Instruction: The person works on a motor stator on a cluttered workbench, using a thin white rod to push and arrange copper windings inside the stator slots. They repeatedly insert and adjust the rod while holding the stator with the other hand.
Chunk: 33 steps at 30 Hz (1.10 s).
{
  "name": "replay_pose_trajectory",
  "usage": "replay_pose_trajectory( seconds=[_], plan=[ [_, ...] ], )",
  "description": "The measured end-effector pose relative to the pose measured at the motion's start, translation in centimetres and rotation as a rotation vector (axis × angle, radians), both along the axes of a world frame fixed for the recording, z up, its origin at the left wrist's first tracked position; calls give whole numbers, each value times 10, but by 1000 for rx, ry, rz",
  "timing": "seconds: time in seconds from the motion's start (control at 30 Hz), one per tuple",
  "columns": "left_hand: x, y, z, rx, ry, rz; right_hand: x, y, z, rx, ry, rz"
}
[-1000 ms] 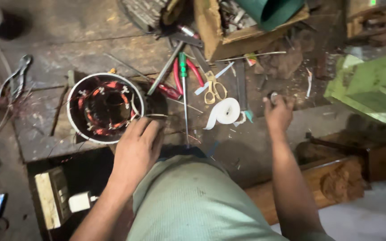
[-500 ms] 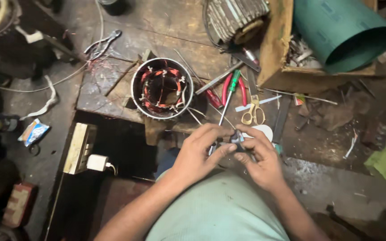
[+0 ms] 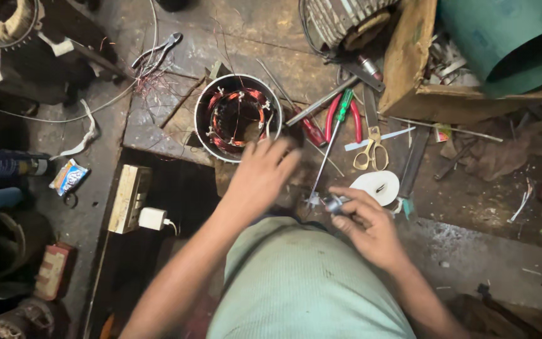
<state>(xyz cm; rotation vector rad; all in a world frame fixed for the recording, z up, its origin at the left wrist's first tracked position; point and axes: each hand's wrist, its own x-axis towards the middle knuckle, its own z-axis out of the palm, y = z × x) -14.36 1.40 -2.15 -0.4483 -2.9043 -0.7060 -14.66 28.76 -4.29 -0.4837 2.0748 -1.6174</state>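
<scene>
The motor stator [image 3: 238, 117] sat at upper centre of the frame, pliers [image 3: 158, 50] up-left of it. Right of the stator lay a screwdriver [image 3: 332, 135], then scissors [image 3: 371, 150], with a tape roll [image 3: 377, 187] just below. A wooden box [image 3: 421, 75] filled the upper right. A wall socket box [image 3: 130, 198] lay lower left.

The motor stator [image 3: 238, 117] is a round steel ring standing open end up on the dark tabletop [image 3: 158, 119], its inside lined with reddish copper windings bound by pale ties, thin loose wires straggling from its rim. The left hand [image 3: 261, 177] lies just below its near edge, fingers [image 3: 283, 157] spread toward the rim. The small metal cylinder [image 3: 334, 203], grey and shiny, is pinched between thumb and fingers of the right hand [image 3: 368, 227], near the stator but apart from it, just beside a white tape roll [image 3: 377, 186].
</scene>
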Motion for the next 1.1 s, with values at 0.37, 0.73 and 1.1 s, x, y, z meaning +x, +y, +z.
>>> replay_pose_trajectory(
  seconds=[0.37, 0.73, 1.1],
  plan=[
    [-51, -23, -20, -266, 111, -17, -13, -56, -18, 3, 160, -95],
    [-40, -36, -36, -9, 182, -14, -55, -137, -45, -15, -23, -345],
    [-46, -39, -24, 103, 81, -1, -46, -131, -52, -42, 19, -284]
  ],
)
